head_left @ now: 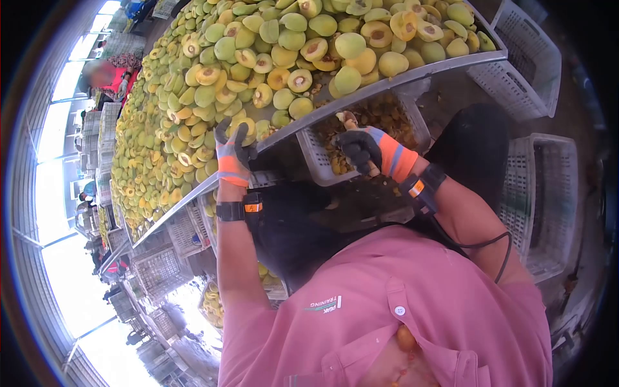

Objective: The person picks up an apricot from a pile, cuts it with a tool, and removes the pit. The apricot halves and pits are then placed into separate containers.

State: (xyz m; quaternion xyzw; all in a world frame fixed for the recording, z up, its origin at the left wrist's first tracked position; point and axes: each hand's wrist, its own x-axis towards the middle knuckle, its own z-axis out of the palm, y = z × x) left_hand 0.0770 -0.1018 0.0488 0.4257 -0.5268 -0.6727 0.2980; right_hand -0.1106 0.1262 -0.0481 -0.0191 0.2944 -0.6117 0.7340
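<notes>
My left hand (235, 153), in a black and orange glove, is at the near rim of the table with its fingers apart. Its fingertips are against a cut yellow peach half (243, 125); I see no grip on it. My right hand (369, 152), gloved the same way, is closed around a short tool with a wooden handle (373, 169). The tool's other end (347, 120) sticks out above the fist, its tip hard to make out. Halved and whole green-yellow peaches (284, 55) lie heaped on the metal-edged table (400, 79), several showing brown pits or hollows.
Below the table edge and behind my right hand, a pale crate (314, 158) holds brownish scraps and pits. White plastic crates (545, 193) stand at the right, with another crate (525, 71) at upper right. Across the table a person in red (118, 79) sits; stacked crates line the left.
</notes>
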